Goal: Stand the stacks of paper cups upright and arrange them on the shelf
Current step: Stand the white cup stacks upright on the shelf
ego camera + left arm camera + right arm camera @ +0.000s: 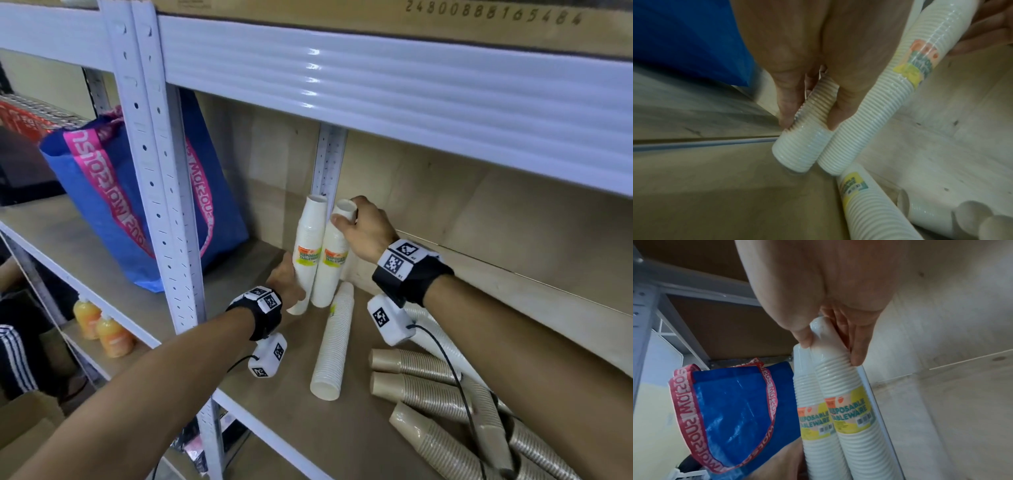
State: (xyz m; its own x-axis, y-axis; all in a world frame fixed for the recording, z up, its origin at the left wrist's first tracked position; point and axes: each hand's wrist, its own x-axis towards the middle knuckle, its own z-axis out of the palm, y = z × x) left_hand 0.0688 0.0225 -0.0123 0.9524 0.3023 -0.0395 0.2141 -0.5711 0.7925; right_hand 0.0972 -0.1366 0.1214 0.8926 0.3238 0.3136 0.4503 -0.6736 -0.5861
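Two white cup stacks with yellow labels stand side by side at the back left of the shelf board. My left hand grips the left stack near its base, which shows between my fingers. My right hand holds the top of the right stack, thumb and fingers round its narrow end. Both stacks lean slightly, close together. A third white stack lies flat on the board just in front of them.
Several brown cup stacks and another white stack lie in a heap at the right, under my right forearm. A blue bag stands left of the grey upright post. The upper shelf beam hangs overhead.
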